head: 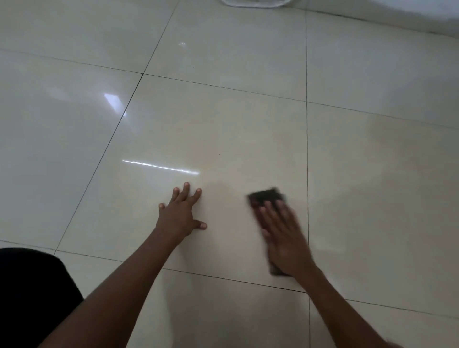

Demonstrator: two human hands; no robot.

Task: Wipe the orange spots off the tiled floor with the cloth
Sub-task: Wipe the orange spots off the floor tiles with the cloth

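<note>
A dark cloth [267,197] lies flat on the glossy cream tiled floor [223,124]. My right hand [284,236] presses on it with straight fingers and is blurred by motion. The cloth shows beyond my fingertips and again under my wrist. My left hand [181,214] rests on the tile to the left with fingers spread. One tiny reddish speck [219,154] sits on the tile ahead of the hands. I see no other orange spots.
Dark grout lines cross the floor; one runs just right of the cloth [308,198]. A white object's edge [255,3] sits at the top. A wall base [385,22] runs along the upper right. Dark clothing [32,293] fills the lower left corner.
</note>
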